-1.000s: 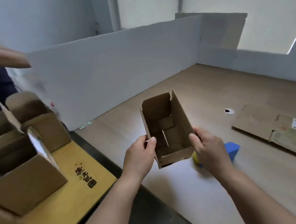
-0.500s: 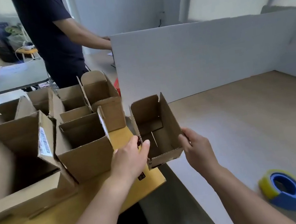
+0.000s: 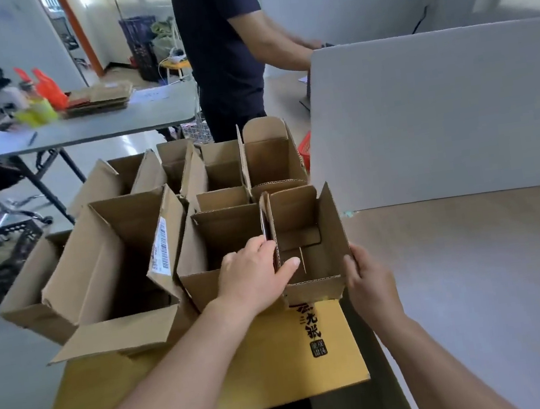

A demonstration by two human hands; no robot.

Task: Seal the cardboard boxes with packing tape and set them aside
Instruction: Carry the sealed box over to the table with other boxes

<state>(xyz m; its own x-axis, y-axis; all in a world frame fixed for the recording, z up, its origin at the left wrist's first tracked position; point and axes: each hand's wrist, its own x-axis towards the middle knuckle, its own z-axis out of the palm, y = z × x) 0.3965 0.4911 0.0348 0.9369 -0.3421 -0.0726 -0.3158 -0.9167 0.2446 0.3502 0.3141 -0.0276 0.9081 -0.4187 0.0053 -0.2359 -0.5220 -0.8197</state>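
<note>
While both hands grasp the small open cardboard box (image 3: 303,234), it stands at the right end of a cluster of open boxes on the yellow carton (image 3: 275,358), close against the neighbouring open box (image 3: 227,230). The left hand (image 3: 254,278) clamps the left wall, its thumb hooked over the near rim. The right hand (image 3: 371,280) grips the near right corner. I cannot tell whether the base already rests on the carton, and any tape on it is out of sight.

This looks like the setting-aside step. To do it well, lower the box level so the whole base lands flat. Keep it clear of the carton's right edge, which lies just beneath. Draw the left fingers upward out of the narrow gap between the two boxes, and let the right hand release last.
</note>
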